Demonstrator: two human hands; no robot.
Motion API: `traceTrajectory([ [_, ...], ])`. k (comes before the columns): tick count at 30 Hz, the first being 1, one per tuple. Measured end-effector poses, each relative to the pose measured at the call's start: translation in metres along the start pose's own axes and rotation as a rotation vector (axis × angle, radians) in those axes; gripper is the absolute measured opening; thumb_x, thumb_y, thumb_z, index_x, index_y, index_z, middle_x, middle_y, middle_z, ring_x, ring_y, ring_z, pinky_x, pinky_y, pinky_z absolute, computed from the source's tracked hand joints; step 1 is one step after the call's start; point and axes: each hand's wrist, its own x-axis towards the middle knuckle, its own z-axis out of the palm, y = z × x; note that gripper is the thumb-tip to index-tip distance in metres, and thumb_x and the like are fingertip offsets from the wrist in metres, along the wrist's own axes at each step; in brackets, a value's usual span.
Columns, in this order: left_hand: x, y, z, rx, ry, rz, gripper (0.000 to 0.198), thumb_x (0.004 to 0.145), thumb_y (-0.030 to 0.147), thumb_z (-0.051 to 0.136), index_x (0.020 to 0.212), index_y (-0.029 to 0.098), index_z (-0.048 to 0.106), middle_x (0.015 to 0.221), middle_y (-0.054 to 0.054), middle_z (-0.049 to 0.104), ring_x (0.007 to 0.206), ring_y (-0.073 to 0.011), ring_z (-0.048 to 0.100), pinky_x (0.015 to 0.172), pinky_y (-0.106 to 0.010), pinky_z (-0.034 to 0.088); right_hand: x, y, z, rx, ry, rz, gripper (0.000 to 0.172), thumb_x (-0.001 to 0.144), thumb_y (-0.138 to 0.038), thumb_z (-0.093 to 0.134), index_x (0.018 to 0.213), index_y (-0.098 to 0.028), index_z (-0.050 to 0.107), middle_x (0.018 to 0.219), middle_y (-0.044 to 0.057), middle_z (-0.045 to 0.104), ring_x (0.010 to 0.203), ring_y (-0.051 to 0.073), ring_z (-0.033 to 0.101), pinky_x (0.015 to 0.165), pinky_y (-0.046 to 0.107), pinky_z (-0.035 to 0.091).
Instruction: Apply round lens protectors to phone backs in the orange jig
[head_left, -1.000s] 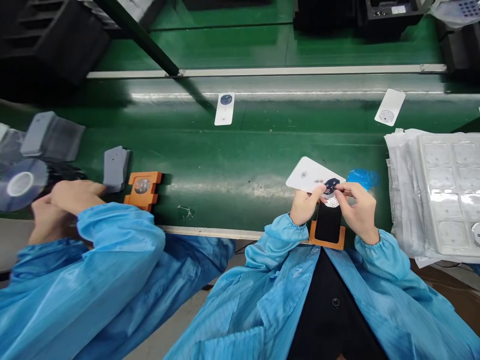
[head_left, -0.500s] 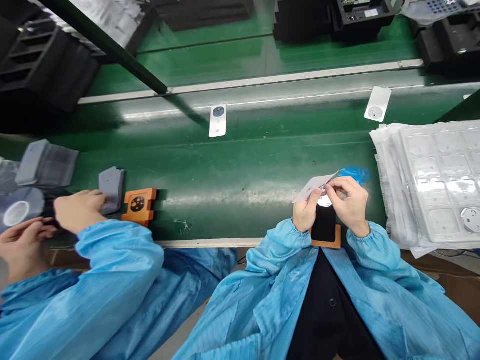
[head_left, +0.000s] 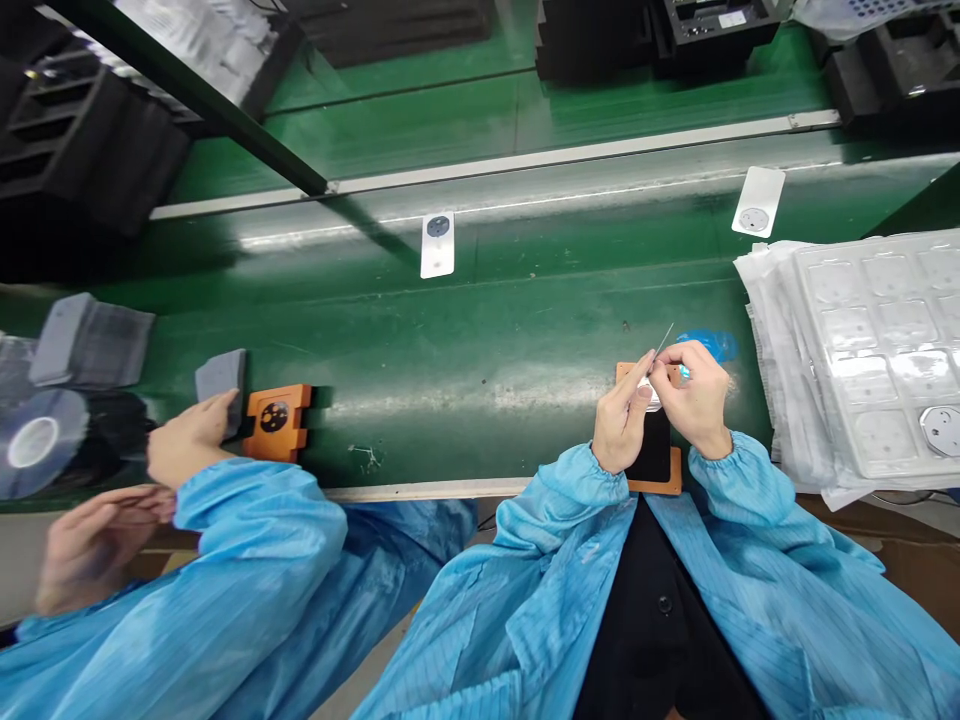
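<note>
My left hand (head_left: 621, 420) and my right hand (head_left: 697, 395) are pinched together on a thin white card (head_left: 663, 343), which now shows almost edge-on above an orange jig (head_left: 651, 465) with a black pad at the belt's near edge. A small silvery round part (head_left: 651, 396) sits between my fingers. Both hands are closed. A blue film scrap (head_left: 712, 343) lies just behind my right hand.
Two white cards (head_left: 437, 243) (head_left: 758, 200) ride the green belt (head_left: 480, 330). Stacked clear blister trays (head_left: 870, 360) stand at the right. A co-worker's hand (head_left: 187, 450) at the left touches a grey pad (head_left: 222, 376) beside another orange jig (head_left: 276, 420); a tape roll (head_left: 34, 440) lies further left.
The white card has tilted from lying flat to nearly edge-on in my fingers. My hands dropped closer to the jig. The co-worker's hand moved toward the grey pad.
</note>
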Motion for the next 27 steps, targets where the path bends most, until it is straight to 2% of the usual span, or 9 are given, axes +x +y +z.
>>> traceTrajectory([
  [3, 0.007, -0.016, -0.008, -0.204, 0.137, -0.246, 0.058, 0.099, 0.062, 0.056, 0.133, 0.017, 0.069, 0.128, -0.013, 0.074, 0.121, -0.0305, 0.071, 0.109, -0.045, 0.057, 0.005, 0.023, -0.003, -0.135, -0.054, 0.081, 0.010, 0.080, -0.018, 0.056, 0.071, -0.022, 0.056, 0.078, 0.003, 0.065, 0.073, 0.018, 0.060, 0.069, 0.030, 0.049],
  [5, 0.015, -0.027, -0.023, -0.406, 0.271, -0.373, 0.062, 0.096, 0.062, 0.063, 0.137, 0.016, 0.064, 0.128, -0.015, 0.073, 0.114, -0.0307, 0.074, 0.103, -0.048, 0.060, 0.012, 0.049, -0.014, -0.292, -0.127, 0.254, 0.009, 0.077, -0.020, 0.059, 0.069, -0.022, 0.059, 0.077, 0.005, 0.066, 0.072, 0.019, 0.060, 0.068, 0.032, 0.045],
  [8, 0.023, -0.034, -0.049, -0.536, 0.351, -0.392, 0.066, 0.092, 0.057, 0.072, 0.144, 0.020, 0.057, 0.134, -0.015, 0.070, 0.116, -0.0301, 0.073, 0.101, -0.048, 0.061, 0.019, 0.085, -0.038, -0.527, -0.286, 0.546, 0.011, 0.077, -0.025, 0.065, 0.067, -0.021, 0.064, 0.069, 0.007, 0.065, 0.067, 0.022, 0.058, 0.065, 0.034, 0.040],
  [10, 0.021, -0.031, -0.061, -0.461, 0.311, -0.343, 0.061, 0.092, 0.055, 0.072, 0.140, 0.020, 0.061, 0.135, -0.013, 0.070, 0.120, -0.0313, 0.071, 0.100, -0.048, 0.063, 0.018, 0.093, -0.053, -0.590, -0.337, 0.591, 0.017, 0.081, -0.030, 0.065, 0.067, -0.021, 0.064, 0.064, 0.008, 0.063, 0.065, 0.024, 0.058, 0.065, 0.035, 0.039],
  [12, 0.015, -0.024, -0.066, -0.269, 0.188, -0.240, 0.048, 0.097, 0.052, 0.066, 0.133, 0.020, 0.068, 0.132, -0.012, 0.072, 0.121, -0.0315, 0.071, 0.100, -0.047, 0.063, 0.012, 0.086, -0.064, -0.555, -0.295, 0.475, 0.021, 0.090, -0.033, 0.059, 0.075, -0.020, 0.067, 0.069, 0.008, 0.066, 0.068, 0.024, 0.061, 0.066, 0.036, 0.042],
  [14, 0.008, -0.015, -0.066, -0.022, -0.040, -0.048, 0.038, 0.103, 0.043, 0.057, 0.131, 0.021, 0.071, 0.132, -0.011, 0.072, 0.125, -0.0297, 0.069, 0.107, -0.046, 0.059, 0.002, 0.068, -0.072, -0.440, -0.247, 0.272, 0.023, 0.097, -0.030, 0.049, 0.096, -0.020, 0.070, 0.087, 0.009, 0.073, 0.078, 0.025, 0.067, 0.072, 0.037, 0.049],
  [18, -0.002, -0.010, -0.064, 0.418, -0.461, 0.359, 0.043, 0.108, 0.023, 0.045, 0.150, 0.025, 0.056, 0.154, -0.009, 0.056, 0.144, -0.0252, 0.054, 0.121, -0.043, 0.048, -0.021, 0.036, -0.076, -0.175, -0.324, -0.094, 0.038, 0.097, -0.015, 0.045, 0.127, -0.022, 0.066, 0.120, 0.010, 0.072, 0.108, 0.025, 0.070, 0.092, 0.041, 0.057],
  [23, -0.006, -0.027, -0.062, 0.812, -0.562, 0.545, 0.048, 0.107, 0.014, 0.043, 0.154, 0.022, 0.046, 0.156, -0.014, 0.053, 0.149, -0.0262, 0.046, 0.119, -0.044, 0.050, -0.048, 0.034, -0.066, -0.112, -0.466, -0.290, 0.044, 0.099, -0.013, 0.049, 0.139, -0.024, 0.062, 0.134, 0.010, 0.069, 0.123, 0.025, 0.067, 0.105, 0.045, 0.058],
  [27, -0.007, -0.029, -0.062, 0.886, -0.572, 0.597, 0.047, 0.107, 0.015, 0.041, 0.153, 0.020, 0.045, 0.153, -0.017, 0.055, 0.148, -0.0274, 0.047, 0.119, -0.045, 0.050, -0.061, 0.041, -0.056, -0.183, -0.382, -0.360, 0.043, 0.099, -0.008, 0.049, 0.135, -0.023, 0.067, 0.129, 0.009, 0.073, 0.120, 0.025, 0.070, 0.104, 0.043, 0.060],
])
